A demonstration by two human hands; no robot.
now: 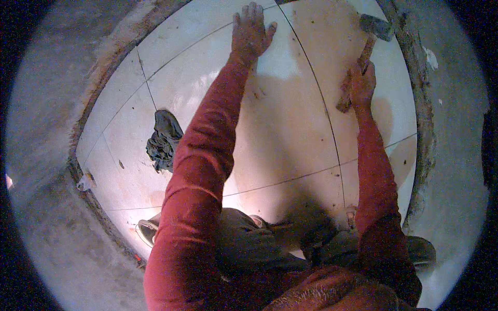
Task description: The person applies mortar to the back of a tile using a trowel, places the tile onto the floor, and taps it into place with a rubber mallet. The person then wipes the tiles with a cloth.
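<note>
Large pale floor tiles lie under both my hands, with dark thin joints between them. My left hand is stretched far forward, palm down, its fingers laid flat on a tile close to a joint. To the right, my right hand is wrapped round the wooden handle of a mallet. The mallet's dark, blocky head points away from me, over the far right tile; whether it touches the tile I cannot tell.
A crumpled dark cloth lies on the tiles left of my left forearm. Rough grey walls rise on both sides, with a gritty gap along the tile edges. A small whitish scrap sits at the left edge. My bent legs are below.
</note>
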